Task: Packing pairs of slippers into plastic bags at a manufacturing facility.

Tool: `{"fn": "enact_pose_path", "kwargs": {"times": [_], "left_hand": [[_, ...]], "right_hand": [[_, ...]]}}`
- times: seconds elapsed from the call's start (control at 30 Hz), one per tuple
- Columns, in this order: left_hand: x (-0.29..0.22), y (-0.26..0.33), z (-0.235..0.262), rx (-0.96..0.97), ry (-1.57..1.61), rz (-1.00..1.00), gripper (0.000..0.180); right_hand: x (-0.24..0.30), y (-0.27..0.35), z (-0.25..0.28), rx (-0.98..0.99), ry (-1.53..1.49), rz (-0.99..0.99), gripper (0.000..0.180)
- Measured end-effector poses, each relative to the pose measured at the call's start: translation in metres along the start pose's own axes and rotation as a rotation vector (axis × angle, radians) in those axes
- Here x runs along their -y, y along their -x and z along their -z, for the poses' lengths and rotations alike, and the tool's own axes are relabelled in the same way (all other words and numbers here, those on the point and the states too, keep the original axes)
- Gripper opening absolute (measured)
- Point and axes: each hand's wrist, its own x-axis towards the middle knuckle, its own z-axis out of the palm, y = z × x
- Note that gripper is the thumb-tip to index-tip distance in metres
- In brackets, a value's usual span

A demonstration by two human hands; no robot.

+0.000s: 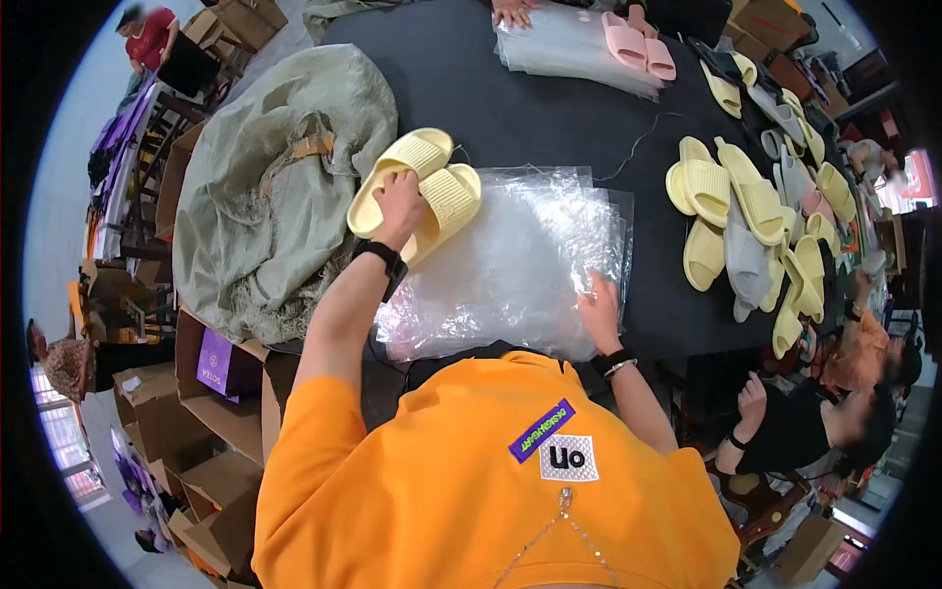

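My left hand [400,208] is closed on a pair of pale yellow slippers [453,199], its fingers between and over the two straps. The pair lies at the left upper corner of a stack of clear plastic bags [491,260], overlapping it. On the right part of that stack rests my right hand [599,312], its fingers stretched out over the film and nothing visible in them. The bags are flat, shiny and slightly fanned at their right edge.
A grey-green woven sack [285,187] bulges at the left of the dark table [442,74]. Many loose slippers [756,201] pile up at the right. Across the table, another person's hand [512,12] touches more bags beside pink slippers [628,41]. Cardboard boxes [221,407] stand at lower left.
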Motion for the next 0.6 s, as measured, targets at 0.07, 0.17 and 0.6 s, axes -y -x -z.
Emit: {"fn": "enact_pose_path", "kwargs": {"times": [0.07,0.17,0.6], "left_hand": [[-0.011,0.011,0.020,-0.108,-0.051,-0.145,0.026],[-0.050,0.054,0.038,0.078,-0.006,-0.278,0.033],[0.017,0.131,-0.006,0.063,0.168,-0.276,0.025]], "right_hand": [[0.032,0.013,0.009,-0.266,0.490,0.223,0.060],[0.031,0.019,0.001,0.107,0.501,0.499,0.073],[0.006,0.014,-0.019,0.457,0.495,0.403,0.103]]}}
